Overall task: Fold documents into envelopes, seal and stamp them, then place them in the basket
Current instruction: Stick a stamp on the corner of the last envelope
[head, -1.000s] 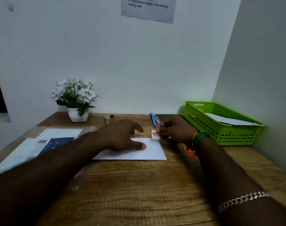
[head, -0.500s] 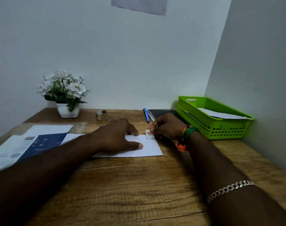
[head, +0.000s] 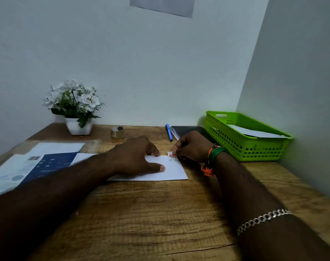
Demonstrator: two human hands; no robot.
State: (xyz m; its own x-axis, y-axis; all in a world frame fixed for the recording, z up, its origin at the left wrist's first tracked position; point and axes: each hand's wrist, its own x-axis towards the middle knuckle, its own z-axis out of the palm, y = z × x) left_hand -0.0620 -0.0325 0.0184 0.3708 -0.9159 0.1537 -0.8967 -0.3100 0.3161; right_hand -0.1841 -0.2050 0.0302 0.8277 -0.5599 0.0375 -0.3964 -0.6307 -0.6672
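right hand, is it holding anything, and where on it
The right hand pinches a small white stamp with a red mark by its upper edge, at the white envelope's far right corner.

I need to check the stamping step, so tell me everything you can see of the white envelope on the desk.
The white envelope is a plain paper rectangle lying flat on the wooden desk, its face blank. The left hand presses on it. At its far right corner, the right hand pinches a small stamp with a reddish print against it.
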